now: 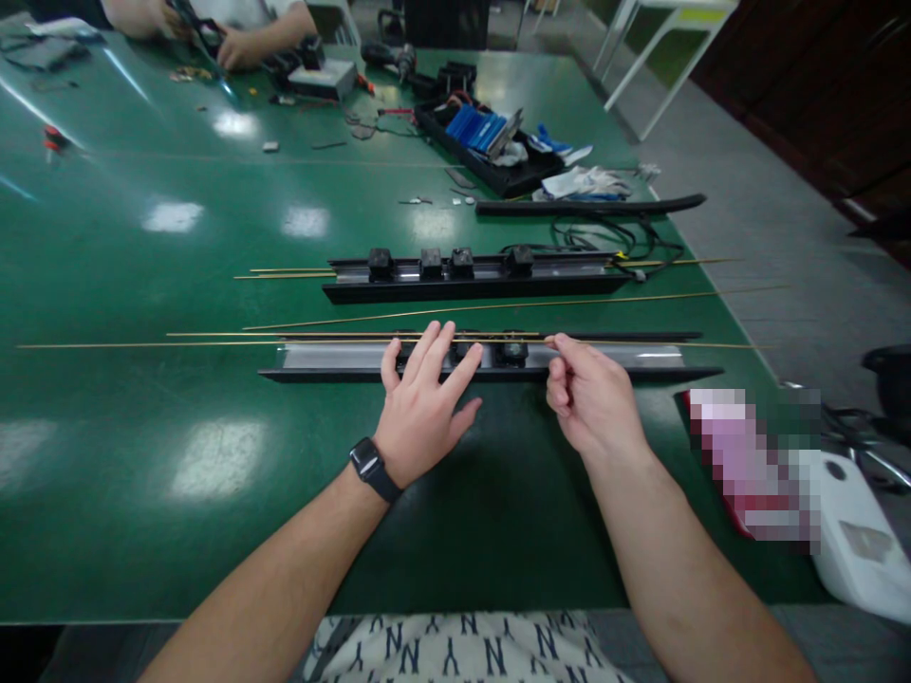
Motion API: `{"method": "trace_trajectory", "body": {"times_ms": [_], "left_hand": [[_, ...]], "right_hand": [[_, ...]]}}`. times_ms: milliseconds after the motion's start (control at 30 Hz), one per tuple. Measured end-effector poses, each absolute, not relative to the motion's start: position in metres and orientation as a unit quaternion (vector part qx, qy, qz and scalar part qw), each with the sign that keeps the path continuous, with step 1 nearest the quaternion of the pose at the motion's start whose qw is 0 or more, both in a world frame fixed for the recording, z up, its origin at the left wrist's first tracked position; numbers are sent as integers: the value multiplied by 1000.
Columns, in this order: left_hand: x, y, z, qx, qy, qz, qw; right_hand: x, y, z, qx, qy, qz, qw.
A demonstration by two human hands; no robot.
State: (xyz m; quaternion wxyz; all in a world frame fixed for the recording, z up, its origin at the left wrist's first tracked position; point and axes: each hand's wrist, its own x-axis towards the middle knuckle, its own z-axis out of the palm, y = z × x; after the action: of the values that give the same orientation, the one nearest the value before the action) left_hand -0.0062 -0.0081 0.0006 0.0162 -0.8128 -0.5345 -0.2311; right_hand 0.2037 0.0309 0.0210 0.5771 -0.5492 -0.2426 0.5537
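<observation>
A long black and silver channel [334, 357] lies across the green table with small black blocks [512, 349] inside it. Thin brass-coloured rods [213, 335] run along its back edge and past its ends. My left hand [427, 408], wearing a black watch [366, 460], rests spread over the channel's middle, fingertips on or near the rods. To its right, my right hand [590, 389] pinches the end of one thin rod, its other fingers curled. Behind them lies another loose rod [399, 314], and beyond that a second channel [455, 287] holding several black blocks [380, 264].
A black strip [590, 206], coiled black cable [641, 242], gloves [587, 183] and a black tray [512, 180] with blue items lie at the back. A person's hands [238, 47] work at the far left. A white device [854, 531] sits at the right edge.
</observation>
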Motion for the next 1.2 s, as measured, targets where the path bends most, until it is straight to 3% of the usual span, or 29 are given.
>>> {"method": "trace_trajectory", "body": {"times_ms": [1200], "left_hand": [[-6, -8, 2, -812, -537, -227, 10]], "right_hand": [[205, 30, 20, -544, -257, 564, 566]]}}
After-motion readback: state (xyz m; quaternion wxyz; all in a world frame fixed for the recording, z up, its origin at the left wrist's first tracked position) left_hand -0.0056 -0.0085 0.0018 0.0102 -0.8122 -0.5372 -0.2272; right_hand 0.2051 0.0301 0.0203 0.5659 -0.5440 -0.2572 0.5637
